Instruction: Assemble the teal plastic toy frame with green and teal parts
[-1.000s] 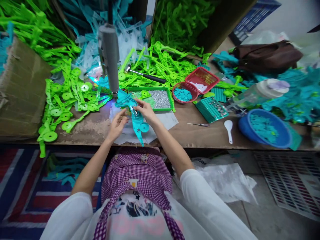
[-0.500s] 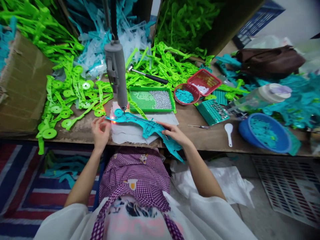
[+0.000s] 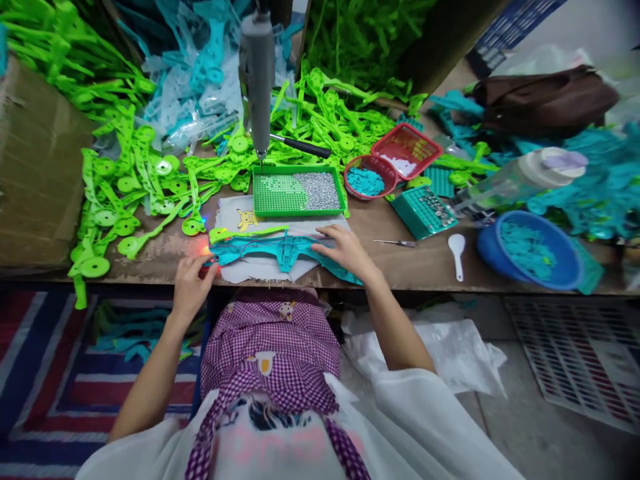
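Note:
A long turquoise plastic part (image 3: 287, 253) with a wire along it lies across a white cloth (image 3: 235, 208) at the table's front edge. My left hand (image 3: 193, 280) pinches its left end, where a red-orange light glows. At the part's right half, my right hand (image 3: 345, 252) grips it with thumb and forefinger somewhat apart; the other fingers are partly hidden. A thin lime-green plastic piece (image 3: 250, 233) lies along its far edge. Above, a grey electric screwdriver (image 3: 257, 87) hangs upright, its bit over a green tray (image 3: 300, 212) of small silver screws.
Lime-green parts (image 3: 150, 180) heap up behind and left, near a cardboard box (image 3: 40, 173). A hammer (image 3: 305, 147) lies behind the tray. To the right are red baskets (image 3: 370, 195), a small screwdriver (image 3: 395, 242), a white spoon (image 3: 457, 253), a blue bowl (image 3: 493, 257) and a bottle (image 3: 520, 177).
The electric screwdriver has risen off the turquoise part and swung back over the tray. The part now lies level along the cloth. My left hand has moved down onto its left end.

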The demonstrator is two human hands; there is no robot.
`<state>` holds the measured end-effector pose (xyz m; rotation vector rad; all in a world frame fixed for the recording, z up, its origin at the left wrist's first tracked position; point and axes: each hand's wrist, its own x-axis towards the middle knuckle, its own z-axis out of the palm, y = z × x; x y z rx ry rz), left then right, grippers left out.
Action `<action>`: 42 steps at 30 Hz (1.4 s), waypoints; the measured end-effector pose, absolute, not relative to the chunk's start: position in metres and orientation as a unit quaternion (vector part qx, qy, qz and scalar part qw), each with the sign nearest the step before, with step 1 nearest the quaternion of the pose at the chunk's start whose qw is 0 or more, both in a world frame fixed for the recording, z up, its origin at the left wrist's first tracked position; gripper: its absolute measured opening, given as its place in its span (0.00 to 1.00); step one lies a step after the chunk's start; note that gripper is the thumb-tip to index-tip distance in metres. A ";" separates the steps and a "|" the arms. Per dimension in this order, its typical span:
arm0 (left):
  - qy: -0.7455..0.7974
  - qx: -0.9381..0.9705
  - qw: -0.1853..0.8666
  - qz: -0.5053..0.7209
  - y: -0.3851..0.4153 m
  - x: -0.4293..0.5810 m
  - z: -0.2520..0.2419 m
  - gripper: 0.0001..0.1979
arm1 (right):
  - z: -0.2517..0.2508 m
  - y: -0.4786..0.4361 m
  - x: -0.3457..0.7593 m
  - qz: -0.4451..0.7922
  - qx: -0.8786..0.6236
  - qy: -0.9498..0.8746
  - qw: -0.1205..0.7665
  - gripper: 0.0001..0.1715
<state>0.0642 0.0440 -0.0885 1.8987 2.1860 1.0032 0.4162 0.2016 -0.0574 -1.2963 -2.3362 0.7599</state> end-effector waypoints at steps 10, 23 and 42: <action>0.727 0.561 -0.023 0.396 0.050 0.117 -0.057 0.18 | -0.072 0.187 0.448 0.253 -0.539 -0.789 0.154 0.16; 0.508 0.672 0.356 0.405 0.171 0.249 -0.034 0.09 | -0.048 0.175 0.411 0.322 -0.450 -0.697 0.457 0.07; 0.480 0.450 0.529 0.536 0.139 0.239 -0.056 0.13 | -0.051 0.156 0.398 0.494 -0.404 -0.614 0.465 0.25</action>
